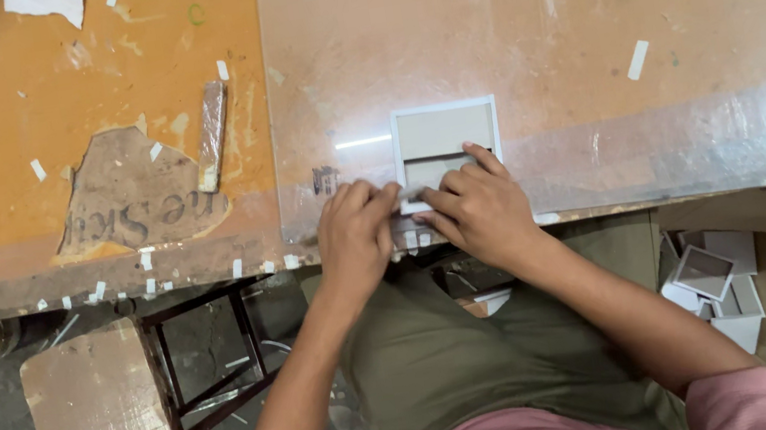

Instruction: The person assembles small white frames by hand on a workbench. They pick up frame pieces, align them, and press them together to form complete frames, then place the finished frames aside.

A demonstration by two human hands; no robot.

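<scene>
A small white picture frame point(442, 117) lies face down on the worn work table point(559, 37), its brown backing board up. My right hand point(478, 206) rests on the frame's near edge, fingers pressing on the backing. My left hand point(357, 229) is just left of it, fingertips pinching something small and pale at the frame's near left corner; I cannot tell what it is. Both hands touch the frame at the table's front edge.
A wrapped stick-like piece point(212, 134) lies on the orange part of the table. Tape scraps dot the surface. More white frames sit in a box point(717, 281) on the floor at right. A wooden stool point(103, 403) stands at left below the table.
</scene>
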